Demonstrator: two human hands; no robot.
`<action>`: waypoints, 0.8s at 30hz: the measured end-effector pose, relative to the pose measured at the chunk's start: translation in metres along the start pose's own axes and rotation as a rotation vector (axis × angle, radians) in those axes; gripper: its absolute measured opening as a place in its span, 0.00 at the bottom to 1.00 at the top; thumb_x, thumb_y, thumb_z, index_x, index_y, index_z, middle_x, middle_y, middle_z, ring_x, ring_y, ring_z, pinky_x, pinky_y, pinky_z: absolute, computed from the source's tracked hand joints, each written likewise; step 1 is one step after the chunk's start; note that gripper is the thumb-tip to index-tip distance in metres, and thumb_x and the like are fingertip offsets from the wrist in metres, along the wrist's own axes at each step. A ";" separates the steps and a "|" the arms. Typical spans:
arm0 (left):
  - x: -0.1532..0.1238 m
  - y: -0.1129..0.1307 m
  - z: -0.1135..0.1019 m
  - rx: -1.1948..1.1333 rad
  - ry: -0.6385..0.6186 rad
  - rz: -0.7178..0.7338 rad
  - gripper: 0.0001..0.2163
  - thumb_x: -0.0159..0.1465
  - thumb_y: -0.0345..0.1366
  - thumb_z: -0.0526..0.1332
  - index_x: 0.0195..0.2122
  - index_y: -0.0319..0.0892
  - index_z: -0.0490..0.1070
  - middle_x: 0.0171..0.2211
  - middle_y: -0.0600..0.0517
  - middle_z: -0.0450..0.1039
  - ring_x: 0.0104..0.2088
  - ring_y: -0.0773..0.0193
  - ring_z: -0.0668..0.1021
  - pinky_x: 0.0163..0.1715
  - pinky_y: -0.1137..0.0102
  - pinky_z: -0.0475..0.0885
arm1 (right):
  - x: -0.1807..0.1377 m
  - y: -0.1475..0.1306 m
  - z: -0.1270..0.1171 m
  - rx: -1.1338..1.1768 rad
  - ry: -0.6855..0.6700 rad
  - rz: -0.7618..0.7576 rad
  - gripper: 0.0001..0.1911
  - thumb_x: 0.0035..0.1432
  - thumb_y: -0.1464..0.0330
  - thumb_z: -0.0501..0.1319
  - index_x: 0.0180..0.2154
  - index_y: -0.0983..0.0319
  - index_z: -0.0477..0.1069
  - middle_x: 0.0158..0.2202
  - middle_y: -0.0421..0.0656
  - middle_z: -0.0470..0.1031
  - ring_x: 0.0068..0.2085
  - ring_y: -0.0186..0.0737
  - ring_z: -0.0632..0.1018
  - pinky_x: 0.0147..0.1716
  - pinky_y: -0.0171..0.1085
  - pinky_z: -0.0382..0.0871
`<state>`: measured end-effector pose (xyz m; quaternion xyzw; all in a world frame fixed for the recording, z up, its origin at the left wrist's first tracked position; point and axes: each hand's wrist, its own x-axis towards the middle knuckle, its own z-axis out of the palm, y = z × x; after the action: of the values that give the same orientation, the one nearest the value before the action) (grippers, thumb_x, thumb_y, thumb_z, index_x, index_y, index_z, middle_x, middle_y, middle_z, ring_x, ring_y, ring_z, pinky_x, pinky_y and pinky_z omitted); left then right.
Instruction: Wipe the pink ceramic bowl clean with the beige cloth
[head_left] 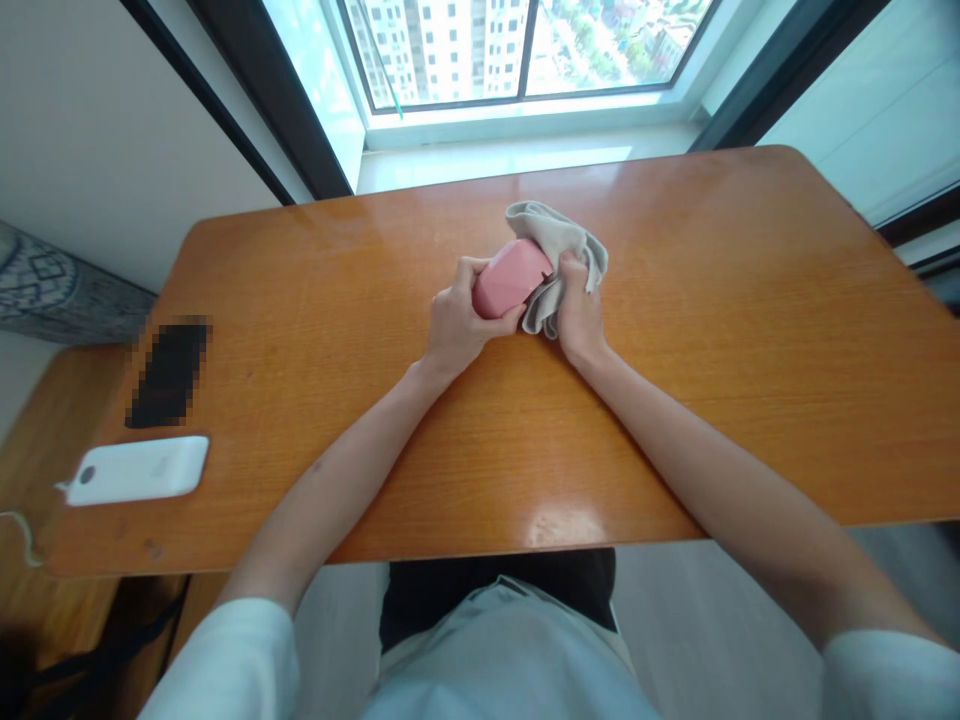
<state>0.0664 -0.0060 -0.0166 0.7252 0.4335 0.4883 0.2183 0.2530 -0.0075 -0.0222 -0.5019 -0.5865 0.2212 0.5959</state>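
A smooth pink object (pixel 510 280), rounded and shaped like a computer mouse, is gripped in my left hand (pixel 461 325). My fingers and thumb wrap its left and lower sides, and a small dark notch shows at its right end. My right hand (pixel 581 318) is closed on a bunched light grey cloth (pixel 555 235), thumb on top. The cloth hangs in folds above and below and touches the right end of the pink object. Both hands are above the far middle part of the wooden table (pixel 360 290). The underside of the pink object is hidden.
At the table's left lie a white rectangular device (pixel 139 470) with a cable and a dark pixelated rectangular item (pixel 169 375). Beyond the far edge is a window (pixel 525 60) with a sill. A patterned grey item (pixel 67 285) stands at the left wall.
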 end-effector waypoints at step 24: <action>0.000 -0.012 0.002 0.044 -0.056 -0.032 0.26 0.59 0.53 0.77 0.52 0.48 0.73 0.37 0.52 0.84 0.35 0.56 0.83 0.34 0.62 0.74 | -0.007 -0.037 -0.006 -0.267 -0.282 -0.462 0.33 0.72 0.37 0.53 0.66 0.43 0.76 0.71 0.37 0.77 0.79 0.58 0.67 0.82 0.66 0.54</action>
<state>0.0628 0.0004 -0.0262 0.7364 0.4492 0.4546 0.2222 0.2450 -0.0302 0.0074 -0.3937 -0.7861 0.0683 0.4717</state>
